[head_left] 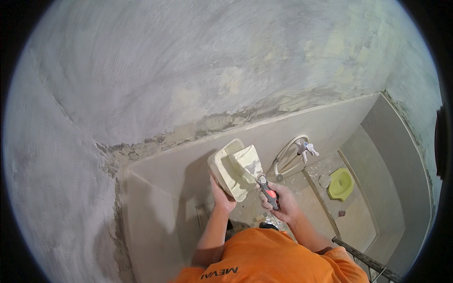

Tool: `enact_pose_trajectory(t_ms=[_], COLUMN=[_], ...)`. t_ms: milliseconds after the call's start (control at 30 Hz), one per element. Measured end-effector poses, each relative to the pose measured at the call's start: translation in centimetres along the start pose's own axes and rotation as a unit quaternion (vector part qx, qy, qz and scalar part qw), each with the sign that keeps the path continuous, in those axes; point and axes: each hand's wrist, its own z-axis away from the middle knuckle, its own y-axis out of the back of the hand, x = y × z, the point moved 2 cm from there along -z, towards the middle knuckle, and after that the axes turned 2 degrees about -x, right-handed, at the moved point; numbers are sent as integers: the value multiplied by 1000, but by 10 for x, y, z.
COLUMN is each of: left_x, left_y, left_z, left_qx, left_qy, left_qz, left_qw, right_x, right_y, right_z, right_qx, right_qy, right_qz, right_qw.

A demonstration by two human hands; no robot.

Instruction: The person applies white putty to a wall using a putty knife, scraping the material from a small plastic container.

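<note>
Putty, pale cream, fills the shallow rectangular tray [230, 170] that the left hand [221, 194] cups from beneath, fingers wrapped round its lower edge, tilted up toward the wall. The right hand [281, 202] is closed round the red-and-black handle of a putty knife [255, 172] — its broad blade lies inside the tray, smeared with the same cream. Both are held at chest height, just above the orange shirt [264, 257].

Ahead rises a grey plastered wall [188, 70], rough and patchy, meeting smooth beige tiling [165, 174] along a ragged line. Far below lies a tiled floor with a green squat pan [340, 183], a white tap [306, 149] and a looped white hose [285, 160] — well apart from the hands. At lower right a dark metal bar [363, 258] crosses just beside the right elbow; the corner at left stands near.
</note>
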Motion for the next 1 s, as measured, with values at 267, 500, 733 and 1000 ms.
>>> enact_pose_trajectory(t_ms=[267, 500, 733, 1000], left_x=[23, 41, 41, 51], left_y=[11, 24, 35, 63], left_z=[-6, -12, -26, -36], left_qx=[15, 6, 6, -36], left_qy=[26, 45, 74, 60], left_qz=[-15, 16, 42, -1], left_qw=[999, 999, 996, 998], right_x=[-6, 36, 101, 88], right_y=[-53, -68, -36, -60], right_z=[0, -3, 6, 49], right_qx=[128, 203, 276, 350], right_qy=[281, 296, 256, 238], right_qz=[666, 774, 799, 727], right_qw=[679, 522, 469, 541])
